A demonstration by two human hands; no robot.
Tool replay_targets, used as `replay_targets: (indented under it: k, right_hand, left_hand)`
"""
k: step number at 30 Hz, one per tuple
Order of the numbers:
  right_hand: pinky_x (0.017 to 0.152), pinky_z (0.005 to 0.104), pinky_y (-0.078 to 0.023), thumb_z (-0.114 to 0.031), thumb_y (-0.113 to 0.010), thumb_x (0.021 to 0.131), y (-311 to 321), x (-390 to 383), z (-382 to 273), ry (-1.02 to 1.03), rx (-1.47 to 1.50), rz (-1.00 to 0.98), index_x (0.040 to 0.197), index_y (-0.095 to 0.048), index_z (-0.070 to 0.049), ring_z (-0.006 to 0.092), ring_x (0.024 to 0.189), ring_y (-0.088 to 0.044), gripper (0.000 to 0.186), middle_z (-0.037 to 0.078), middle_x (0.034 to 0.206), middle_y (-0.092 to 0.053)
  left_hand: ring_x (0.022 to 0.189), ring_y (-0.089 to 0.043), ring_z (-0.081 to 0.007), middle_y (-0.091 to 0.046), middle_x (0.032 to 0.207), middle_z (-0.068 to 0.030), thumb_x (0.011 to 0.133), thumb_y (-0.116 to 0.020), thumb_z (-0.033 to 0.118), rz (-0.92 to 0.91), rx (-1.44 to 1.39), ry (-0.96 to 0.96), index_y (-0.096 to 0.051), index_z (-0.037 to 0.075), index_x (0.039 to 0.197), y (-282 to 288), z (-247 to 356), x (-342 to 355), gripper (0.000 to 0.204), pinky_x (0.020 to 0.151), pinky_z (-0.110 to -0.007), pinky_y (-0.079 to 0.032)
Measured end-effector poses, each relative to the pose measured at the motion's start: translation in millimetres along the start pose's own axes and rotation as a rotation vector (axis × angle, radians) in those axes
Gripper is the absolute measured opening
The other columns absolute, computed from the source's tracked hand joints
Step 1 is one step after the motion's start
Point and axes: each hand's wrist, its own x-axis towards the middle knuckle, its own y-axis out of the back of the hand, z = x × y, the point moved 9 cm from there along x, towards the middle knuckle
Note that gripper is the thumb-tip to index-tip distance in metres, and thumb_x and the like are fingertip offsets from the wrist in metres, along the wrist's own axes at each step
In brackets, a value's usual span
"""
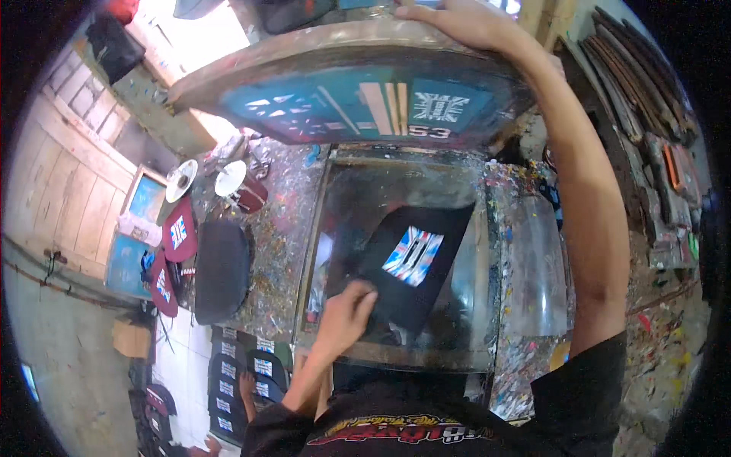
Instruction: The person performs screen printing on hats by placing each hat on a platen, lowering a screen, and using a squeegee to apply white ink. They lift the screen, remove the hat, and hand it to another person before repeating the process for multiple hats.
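A black fabric panel (440, 303) with a red, white and blue print lies askew over the glass-topped print bed (472, 320); its far right corner points up. My left hand (346, 314), fingers closed, pinches the panel's near left edge, slightly smeared by motion. With my right arm stretched far forward, my right hand (464, 23) grips the top edge of a wooden-framed printing screen (358, 84). The screen stands tilted up beyond the bed, its teal mesh showing pale stencil shapes and strips of tape.
On the paint-splattered table stand a dark red tub (247, 195) with a white lid and a stack of black fabric panels (221, 270). Maroon printed panels (180, 230) sit farther left. Below, another person's hand (247, 385) is near rows of printed panels (226, 388). Wooden frames (628, 84) lean at right.
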Motion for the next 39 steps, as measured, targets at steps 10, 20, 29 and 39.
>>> replay_targets:
  k: [10,20,29,39]
  right_hand:
    - [0.103,0.0465,-0.048,-0.072,-0.050,0.094,1.2,27.1,0.3,0.096,-0.017,0.004,0.114,-0.070,0.012,0.0464,0.114,-0.066,0.088,0.038,0.117,-0.067]
    - [0.104,0.0474,-0.049,-0.069,-0.048,0.096,-7.2,8.8,-10.4,0.063,0.099,-0.023,0.117,-0.071,0.010,0.0458,0.118,-0.065,0.084,0.035,0.120,-0.068]
    - [0.104,0.0465,-0.048,-0.061,-0.055,0.096,2.7,-0.3,-5.8,0.070,0.102,-0.010,0.116,-0.069,0.011,0.0483,0.118,-0.063,0.077,0.037,0.121,-0.066]
    - [0.109,0.0438,-0.044,-0.062,-0.051,0.097,-9.1,29.5,-6.3,0.133,0.095,-0.039,0.124,-0.068,0.008,0.0465,0.123,-0.061,0.077,0.035,0.130,-0.064]
  left_hand:
    - [0.108,-0.064,-0.0317,-0.068,0.114,-0.0207,0.083,-0.059,-0.003,0.377,0.513,0.792,-0.062,0.004,0.127,287.4,-253.1,-382.8,0.044,0.098,-0.045,-0.051]
    - [0.148,-0.038,-0.0366,-0.044,0.157,-0.0154,0.100,-0.058,0.032,-0.194,0.878,-0.384,-0.049,0.019,0.153,-86.5,-52.1,-18.2,0.055,0.118,-0.064,-0.024]
    - [0.150,-0.035,-0.0344,-0.040,0.161,-0.0152,0.099,-0.058,0.051,-0.320,0.765,-0.448,-0.043,0.018,0.157,-109.5,-55.5,23.2,0.068,0.121,-0.063,-0.020]
    - [0.155,-0.029,-0.0317,-0.034,0.166,-0.0133,0.097,-0.061,0.053,-0.369,0.766,-0.412,-0.041,0.015,0.157,-95.4,-72.3,18.9,0.074,0.125,-0.058,-0.019]
